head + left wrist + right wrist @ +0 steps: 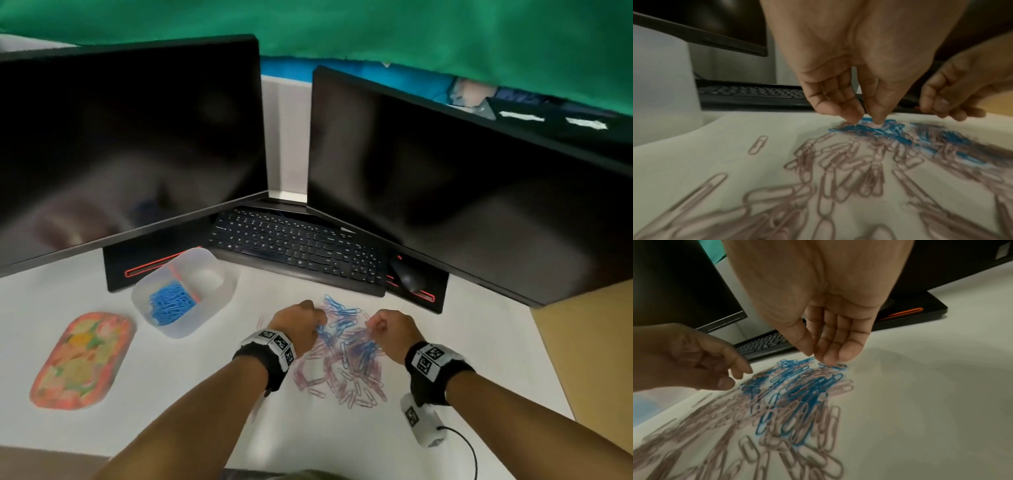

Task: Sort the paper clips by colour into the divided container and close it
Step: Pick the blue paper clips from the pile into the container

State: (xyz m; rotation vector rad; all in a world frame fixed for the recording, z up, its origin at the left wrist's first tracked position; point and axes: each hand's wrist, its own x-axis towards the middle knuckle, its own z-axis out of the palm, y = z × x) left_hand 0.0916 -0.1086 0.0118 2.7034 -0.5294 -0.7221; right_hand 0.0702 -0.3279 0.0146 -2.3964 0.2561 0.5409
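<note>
While both hands work the mixed pile [342, 353] mid-desk, the left hand [297, 323] and right hand [390, 329] each pinch blue clips; the divided container [209, 301] stands open left of it.

The head camera looked forward and down from above the desk, taking in both forearms, the left hand [297, 320] and right hand [390, 325] over the heap of paper clips [342, 356], with the keyboard [298, 246] beyond the fingertips. The left wrist camera sat low and very near, looking along the left hand [849, 68] to its fingertips [877, 120] at the heap of paper clips [859, 162]; the right hand [953, 95] entered from the right edge. The right wrist camera mirrored it, close behind the right hand [818, 305], with the left hand [694, 356] at the left edge. All three views shared the heap of paper clips [793, 394], both hands and the keyboard [762, 344] beyond the fingertips
</note>
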